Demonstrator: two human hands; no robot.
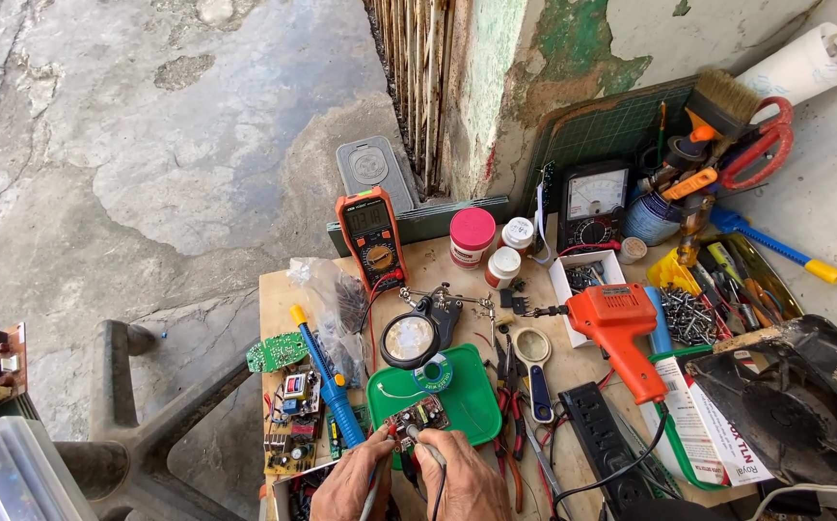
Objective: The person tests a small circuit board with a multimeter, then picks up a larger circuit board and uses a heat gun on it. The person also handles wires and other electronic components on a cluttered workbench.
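Note:
My left hand (353, 482) and my right hand (462, 480) are at the bottom edge, over the near rim of a green tray (467, 396). Between them sits a small brown circuit board (418, 417), held at its left side by my left hand's fingertips. A thin grey tool runs down from my left hand. My right hand grips a thin probe or tool (430, 452) whose tip touches the board. A solder spool (432, 372) lies in the tray. A blue soldering iron (327, 378) lies just left of the tray.
The small wooden table (274, 289) is crowded: orange multimeter (372, 236), magnifier on a helping-hands stand (411, 338), orange glue gun (621, 333), black power strip (607, 444), several circuit boards (288, 425), pliers (510, 405), jars (472, 236), analog meter (592, 203), tool holder with brush and scissors (717, 145).

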